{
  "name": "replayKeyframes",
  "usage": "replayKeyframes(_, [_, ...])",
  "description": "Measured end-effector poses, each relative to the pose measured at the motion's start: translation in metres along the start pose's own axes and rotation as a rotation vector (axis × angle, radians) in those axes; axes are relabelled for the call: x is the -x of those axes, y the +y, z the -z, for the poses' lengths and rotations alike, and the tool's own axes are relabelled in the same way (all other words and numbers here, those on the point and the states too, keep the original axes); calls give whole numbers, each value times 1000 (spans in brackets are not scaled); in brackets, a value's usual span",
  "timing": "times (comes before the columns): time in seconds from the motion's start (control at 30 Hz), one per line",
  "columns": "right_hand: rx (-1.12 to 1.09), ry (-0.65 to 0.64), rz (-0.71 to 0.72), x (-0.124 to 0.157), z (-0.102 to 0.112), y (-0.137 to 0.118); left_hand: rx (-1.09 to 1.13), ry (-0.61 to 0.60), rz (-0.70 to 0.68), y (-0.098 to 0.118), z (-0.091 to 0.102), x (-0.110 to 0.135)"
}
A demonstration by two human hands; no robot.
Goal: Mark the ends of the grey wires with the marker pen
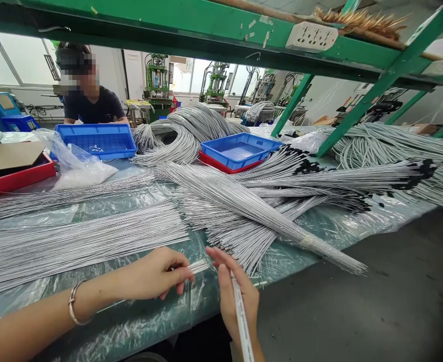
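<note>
Fingers of left hand (157, 274) pinched on thin grey wire ends (199, 266); right hand (240, 296) grips white strip (241, 322), below taped bundle (266, 216).

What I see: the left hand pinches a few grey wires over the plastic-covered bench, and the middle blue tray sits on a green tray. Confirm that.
Wrong on one point: in the head view the blue tray sits on a red tray, not a green one. The left hand does pinch a few grey wires over the plastic-covered bench.
</note>
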State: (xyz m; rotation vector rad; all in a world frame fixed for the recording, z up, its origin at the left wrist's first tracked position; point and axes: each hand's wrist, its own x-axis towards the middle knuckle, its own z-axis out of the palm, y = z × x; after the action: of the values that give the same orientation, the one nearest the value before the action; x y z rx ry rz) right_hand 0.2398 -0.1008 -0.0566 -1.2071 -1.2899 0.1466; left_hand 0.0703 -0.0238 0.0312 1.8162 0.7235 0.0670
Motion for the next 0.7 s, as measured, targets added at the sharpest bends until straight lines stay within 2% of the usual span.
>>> replayKeyframes(0.13, [32,-123,87,10,-6,0,-3,17,-11,-5,-2,-4])
replayKeyframes(0.23, [7,-124,-23,12,-7,3,-13,41,-30,-9,-3,-6])
replayKeyframes(0.33, [-72,-228,-165,9,-4,5,-49,78,-71,-10,-3,-6])
replayKeyframes(0.43, [-160,-376,-255,5,-3,4,-36,22,-75,-7,-4,-4])
replayKeyframes(0.5, [-212,-394,-321,2,-4,1,-3,-47,-54,-6,-4,-3])
replayKeyframes(0.6, [-262,-399,-350,-2,-4,-4,62,-80,-37,-6,-5,-3])
replayKeyframes(0.7, [-243,-440,-310,-5,-2,-3,96,-67,-36,-10,-4,-6])
